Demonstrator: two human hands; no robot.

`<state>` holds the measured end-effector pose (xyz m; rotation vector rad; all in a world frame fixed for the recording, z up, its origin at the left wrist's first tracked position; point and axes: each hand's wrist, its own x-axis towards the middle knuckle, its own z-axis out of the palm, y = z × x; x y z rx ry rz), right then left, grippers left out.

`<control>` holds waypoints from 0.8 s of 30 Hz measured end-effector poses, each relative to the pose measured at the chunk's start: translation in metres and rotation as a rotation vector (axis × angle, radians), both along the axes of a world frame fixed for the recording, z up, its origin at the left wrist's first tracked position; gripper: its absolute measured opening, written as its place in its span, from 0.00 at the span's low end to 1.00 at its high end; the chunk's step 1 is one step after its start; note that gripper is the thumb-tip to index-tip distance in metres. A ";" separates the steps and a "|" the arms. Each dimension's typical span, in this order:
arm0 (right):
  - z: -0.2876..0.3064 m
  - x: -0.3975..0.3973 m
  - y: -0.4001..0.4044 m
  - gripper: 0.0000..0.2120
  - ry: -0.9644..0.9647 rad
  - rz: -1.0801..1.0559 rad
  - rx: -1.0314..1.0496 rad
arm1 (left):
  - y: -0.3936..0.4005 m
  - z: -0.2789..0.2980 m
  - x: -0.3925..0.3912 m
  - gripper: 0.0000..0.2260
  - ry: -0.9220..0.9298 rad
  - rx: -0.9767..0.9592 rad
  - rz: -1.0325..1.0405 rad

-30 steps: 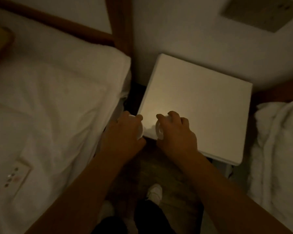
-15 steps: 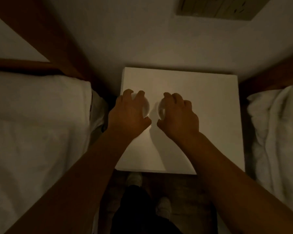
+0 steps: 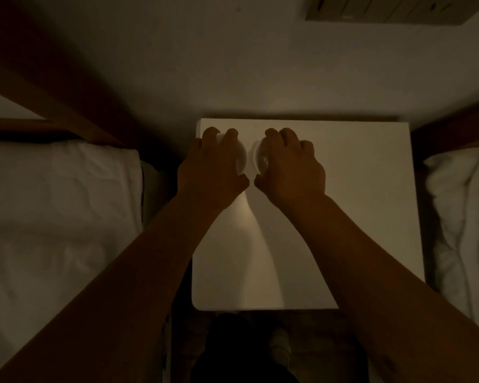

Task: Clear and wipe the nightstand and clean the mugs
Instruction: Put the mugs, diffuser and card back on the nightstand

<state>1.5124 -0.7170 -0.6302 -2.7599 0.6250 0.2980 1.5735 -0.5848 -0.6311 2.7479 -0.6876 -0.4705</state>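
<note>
The room is dim. A white square nightstand (image 3: 357, 217) stands against the wall between two beds. My left hand (image 3: 210, 167) grips a white mug (image 3: 242, 158) from above at the nightstand's back left corner. My right hand (image 3: 291, 170) grips a second white mug (image 3: 260, 160) right beside it. Only a curved sliver of each mug shows between the two hands; the fingers hide the rest. The two mugs sit close together, nearly touching. I cannot tell whether they rest on the top or hover just above it.
A bed with white sheets (image 3: 53, 217) lies to the left with a wooden headboard (image 3: 67, 106). Another bed with a rumpled white duvet (image 3: 462, 217) lies to the right. A wall panel (image 3: 385, 9) sits above. My legs and feet (image 3: 280, 344) stand on the floor below.
Both hands have carried the mugs from the nightstand's front left edge across the top to its back left corner. The view has swung to face the nightstand squarely.
</note>
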 end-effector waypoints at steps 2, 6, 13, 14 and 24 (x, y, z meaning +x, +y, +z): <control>-0.001 0.005 -0.004 0.40 0.001 0.005 -0.008 | -0.002 -0.003 0.008 0.35 -0.027 0.015 -0.001; -0.002 0.018 -0.013 0.43 0.014 0.000 -0.030 | -0.009 -0.009 0.025 0.37 -0.072 0.018 -0.011; -0.002 0.040 -0.022 0.41 -0.013 0.005 -0.048 | -0.017 -0.007 0.037 0.37 -0.083 0.016 -0.035; -0.002 0.043 -0.023 0.41 -0.012 0.010 -0.057 | -0.018 -0.007 0.038 0.37 -0.075 0.017 -0.032; 0.002 0.043 -0.024 0.42 0.000 0.034 -0.079 | -0.023 -0.009 0.041 0.37 -0.063 -0.004 0.006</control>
